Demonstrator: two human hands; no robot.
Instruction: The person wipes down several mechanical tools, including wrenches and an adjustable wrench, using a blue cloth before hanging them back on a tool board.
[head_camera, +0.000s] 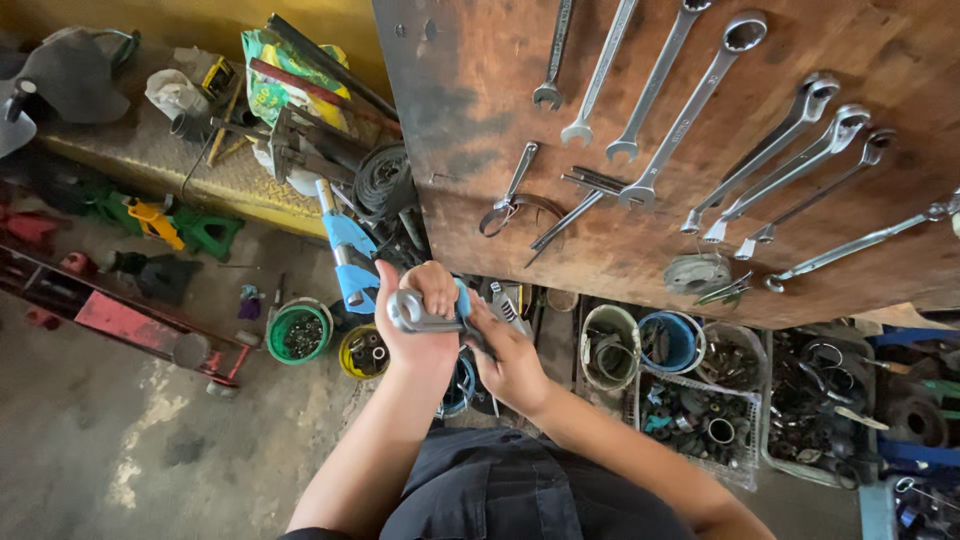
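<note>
Gripping a metal tool (418, 314), likely a ring spanner, the left hand (420, 325) is closing its fist round the shank, ring end poking out leftward past the knuckles. Tool's long axis is running roughly left-right, tilting slightly down toward the right hand (508, 358). Right hand is curling in just beside the left, fingers touching or pinching the tool's near end; whether it is fully clamping is hard to tell, fingers partly hidden. Both hands are meeting at chest height, above the dark trousers (500, 490). Left hand is carrying the tool; right is only at its tip. Spanners (690, 110) are hanging on the wooden board (460, 90) up ahead. Tubs of parts (672, 342) are sitting on the floor (120, 440) beyond the hands, green tub (299, 331) off to the left.
</note>
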